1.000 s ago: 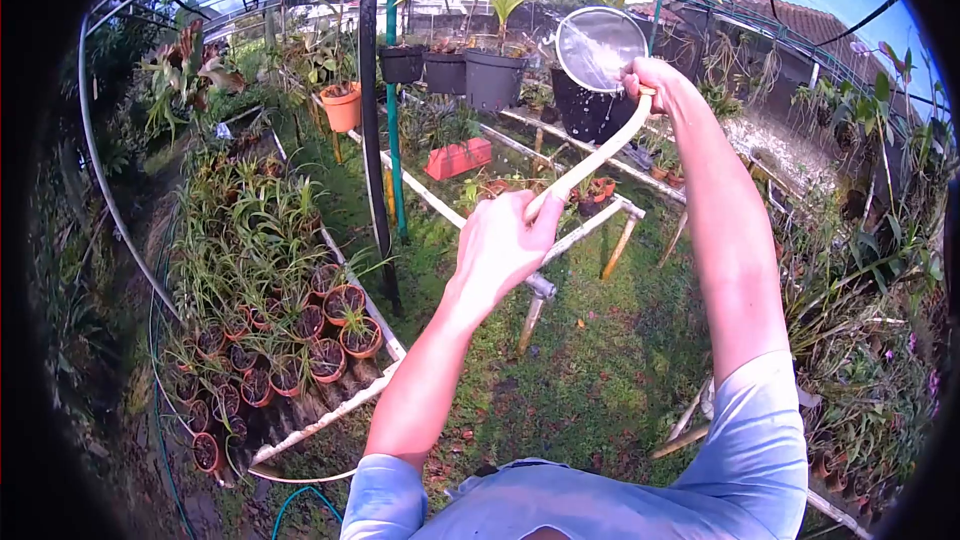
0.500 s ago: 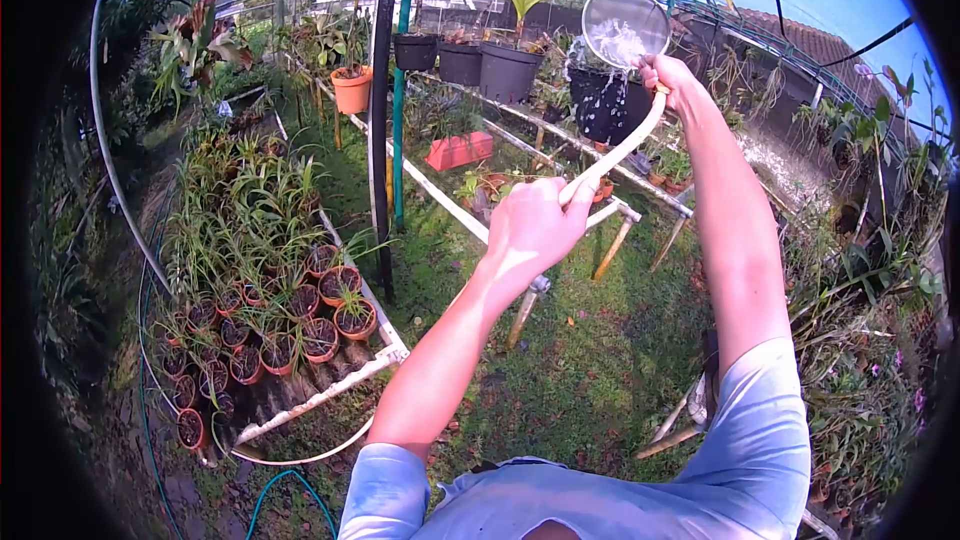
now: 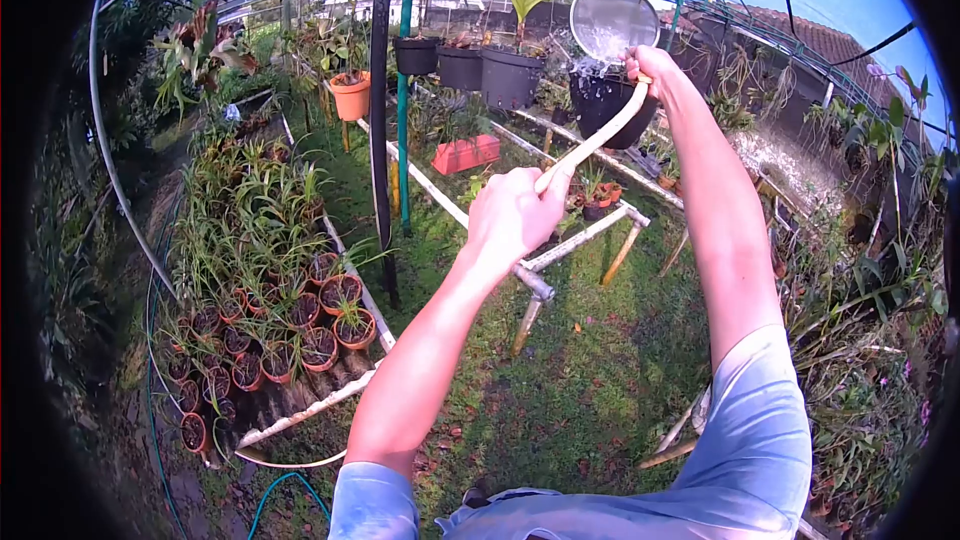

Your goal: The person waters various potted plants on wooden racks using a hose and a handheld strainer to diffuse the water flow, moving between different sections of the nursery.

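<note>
Cream hose point(image 3: 608, 138) slants toward one o'clock, the left hand point(image 3: 515, 212) wrapped snugly round it and the right hand point(image 3: 655, 72) closed at its upper end, by a round mesh head point(image 3: 618, 12). Clay pots point(image 3: 338, 292) crowd eight o'clock; a dark pole point(image 3: 382, 130) rises at eleven. Splashing water point(image 3: 603, 47) and the hose partly cover a black pot point(image 3: 590, 100); behind the left forearm point(image 3: 420, 370) the hose disappears, and the right hand's fingertips are hard to distinguish.

Hose point(image 3: 600, 145) at twelve o'clock, rack point(image 3: 310, 408) at ten
Your left hand point(image 3: 515, 210) lies on the hose nearer you, your right hand point(image 3: 655, 73) farther along by the hose head point(image 3: 615, 20), before a pot point(image 3: 608, 112). Flowerpots point(image 3: 305, 311) fill the rack; a planter point(image 3: 466, 154) sits at eleven, plants point(image 3: 865, 360) at two.
</note>
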Available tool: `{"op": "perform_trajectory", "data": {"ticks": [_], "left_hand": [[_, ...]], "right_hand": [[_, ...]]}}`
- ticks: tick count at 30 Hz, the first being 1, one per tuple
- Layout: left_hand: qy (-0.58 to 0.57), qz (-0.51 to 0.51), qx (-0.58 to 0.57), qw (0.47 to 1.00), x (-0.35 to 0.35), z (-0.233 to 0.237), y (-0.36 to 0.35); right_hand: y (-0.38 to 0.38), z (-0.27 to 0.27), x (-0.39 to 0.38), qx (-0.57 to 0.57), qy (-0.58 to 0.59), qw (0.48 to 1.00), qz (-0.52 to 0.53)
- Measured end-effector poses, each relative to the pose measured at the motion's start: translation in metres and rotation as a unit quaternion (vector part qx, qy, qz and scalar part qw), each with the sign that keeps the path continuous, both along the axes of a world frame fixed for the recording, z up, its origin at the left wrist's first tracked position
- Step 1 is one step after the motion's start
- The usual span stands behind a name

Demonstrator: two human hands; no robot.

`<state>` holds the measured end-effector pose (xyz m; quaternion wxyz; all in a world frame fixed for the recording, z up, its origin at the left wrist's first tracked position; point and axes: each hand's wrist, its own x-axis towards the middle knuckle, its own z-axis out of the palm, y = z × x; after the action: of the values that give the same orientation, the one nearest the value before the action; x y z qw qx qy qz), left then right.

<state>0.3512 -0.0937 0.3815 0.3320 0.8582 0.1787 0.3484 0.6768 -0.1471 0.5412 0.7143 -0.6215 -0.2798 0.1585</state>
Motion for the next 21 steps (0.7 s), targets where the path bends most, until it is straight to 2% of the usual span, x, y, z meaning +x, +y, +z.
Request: {"op": "perform_trajectory", "data": {"ticks": [2,4,5,8,14,16,19,21], "left_hand": [[-0.001,0.002,0.0,1.0,0.005,-0.006,0.005],[0.001,0.001,-0.003,1.0,0.007,-0.007,0.008],[0.006,0.0,-0.006,1.0,0.005,-0.006,0.008],[0.017,-0.013,0.005,1.0,0.011,-0.011,0.017],[0.059,-0.03,-0.01,0.998,0.016,-0.018,0.008],[0.045,-0.023,-0.011,0.999,0.012,-0.024,-0.002],[0.089,-0.028,0.005,0.996,0.001,-0.034,-0.002],[0.094,-0.039,0.008,0.995,-0.009,-0.029,0.002]], "right_hand": [[0.001,-0.005,0.006,0.006,-0.003,1.0,-0.022],[0.01,-0.011,0.053,0.013,0.0,0.999,-0.043],[0.012,-0.014,0.074,0.019,0.01,1.0,-0.021],[0.006,-0.017,0.048,0.041,-0.002,0.997,-0.069],[-0.012,-0.036,0.069,0.025,0.006,0.999,-0.024],[-0.025,-0.043,0.021,-0.006,-0.006,1.0,-0.017],[-0.028,-0.065,0.013,-0.007,0.052,0.999,-0.002],[-0.025,-0.066,0.001,-0.005,0.04,0.999,-0.006]]}}
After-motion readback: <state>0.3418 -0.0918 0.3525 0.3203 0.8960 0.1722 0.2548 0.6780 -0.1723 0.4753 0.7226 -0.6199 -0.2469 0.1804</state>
